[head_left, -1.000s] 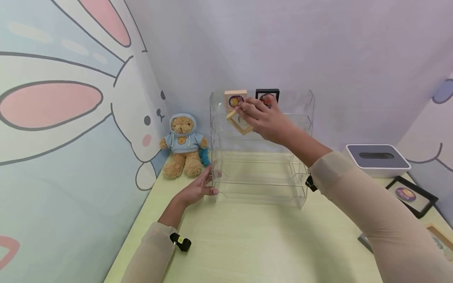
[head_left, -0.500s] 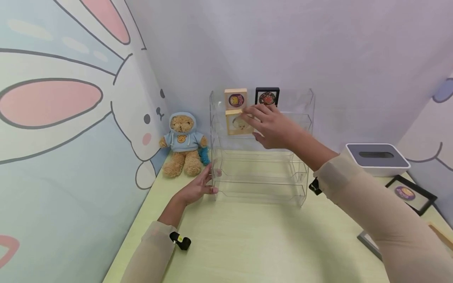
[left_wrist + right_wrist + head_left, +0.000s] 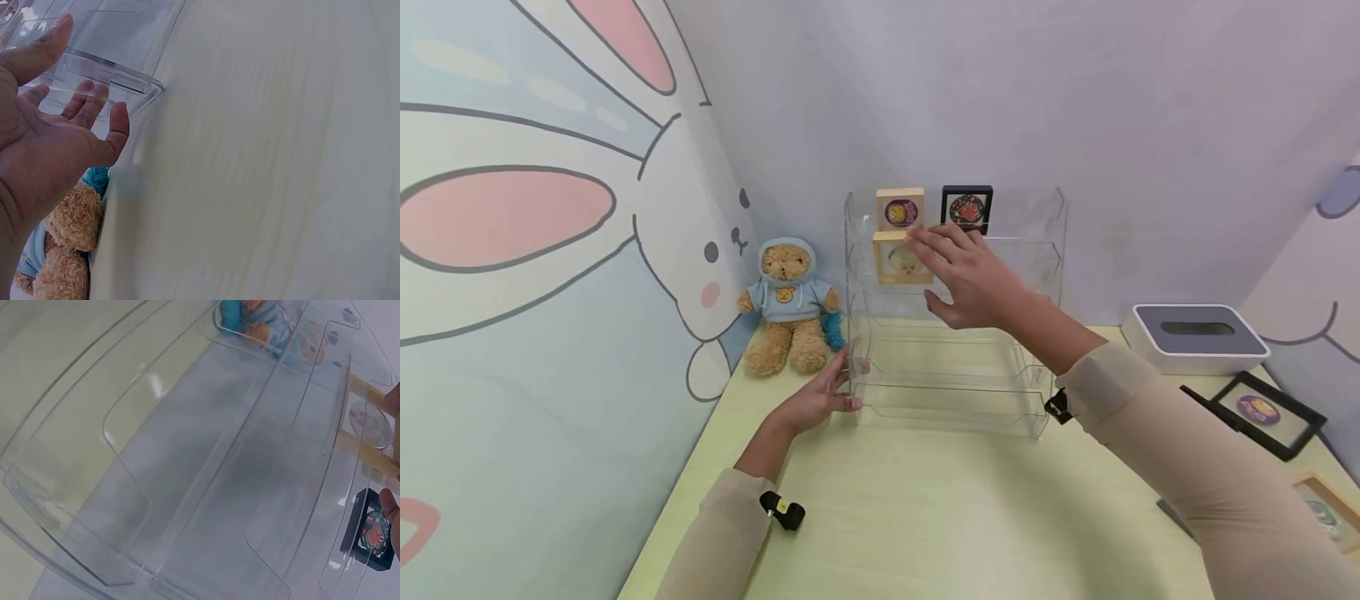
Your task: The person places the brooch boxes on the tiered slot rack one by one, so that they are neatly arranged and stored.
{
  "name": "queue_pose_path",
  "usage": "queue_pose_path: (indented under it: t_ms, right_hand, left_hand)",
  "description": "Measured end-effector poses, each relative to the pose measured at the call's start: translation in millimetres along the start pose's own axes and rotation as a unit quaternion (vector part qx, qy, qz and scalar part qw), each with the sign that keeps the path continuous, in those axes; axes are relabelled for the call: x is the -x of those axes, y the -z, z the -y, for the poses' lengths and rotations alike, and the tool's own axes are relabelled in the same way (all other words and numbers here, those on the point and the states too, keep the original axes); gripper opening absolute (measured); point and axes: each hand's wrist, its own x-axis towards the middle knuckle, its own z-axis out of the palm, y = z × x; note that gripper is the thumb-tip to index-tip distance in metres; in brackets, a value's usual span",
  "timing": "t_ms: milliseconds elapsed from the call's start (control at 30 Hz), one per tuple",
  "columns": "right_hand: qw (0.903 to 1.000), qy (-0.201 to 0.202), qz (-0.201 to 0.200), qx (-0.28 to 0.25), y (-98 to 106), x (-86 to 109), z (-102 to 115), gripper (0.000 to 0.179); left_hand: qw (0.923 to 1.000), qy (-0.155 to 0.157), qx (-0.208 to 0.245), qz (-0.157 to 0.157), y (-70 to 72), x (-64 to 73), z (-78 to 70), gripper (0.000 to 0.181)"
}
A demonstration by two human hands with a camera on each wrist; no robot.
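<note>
In the head view a clear acrylic tiered rack stands on the table. My right hand reaches to its upper part, fingertips touching the top right of a square light-wood picture frame; the thumb is spread away below. That frame stands upright on the second tier. Above it, on the top tier, are another light-wood frame and a small black frame with a red picture. My left hand rests against the rack's left side low down, fingers loosely bent and thumb apart in the left wrist view.
A teddy bear in a blue hoodie sits left of the rack. At the right are a white tissue box with a grey top, a larger black frame and a wooden frame. The wall rises close behind the rack.
The light-wood frame has turned from tilted to upright and slid slightly left on its tier. My right hand's thumb has come away from it. The left hand has stayed put.
</note>
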Motion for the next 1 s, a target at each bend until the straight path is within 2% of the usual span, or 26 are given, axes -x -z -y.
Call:
queue_pose_path:
  t_ms: [167,333,667,1000]
  right_hand:
    - [0.9989,-0.017,-0.034,-0.028,-8.5,2.1,1.0,0.084]
    - [0.9974,-0.030,-0.050,-0.043,-13.1,1.7,0.6,0.086]
    - [0.9947,-0.036,-0.070,-0.066,-22.6,1.0,0.9,0.086]
    - [0.9931,-0.047,-0.073,-0.078,-29.3,3.0,1.7,0.085]
  left_hand:
    - [0.9999,-0.012,0.003,0.007,1.5,-1.9,0.3,0.109]
    - [0.9999,-0.012,0.005,0.006,2.8,-3.5,0.7,0.109]
    - [1.0000,-0.008,-0.004,0.005,3.3,-5.9,2.6,0.110]
    - [1.0000,0.004,-0.001,-0.001,4.6,-8.2,5.2,0.113]
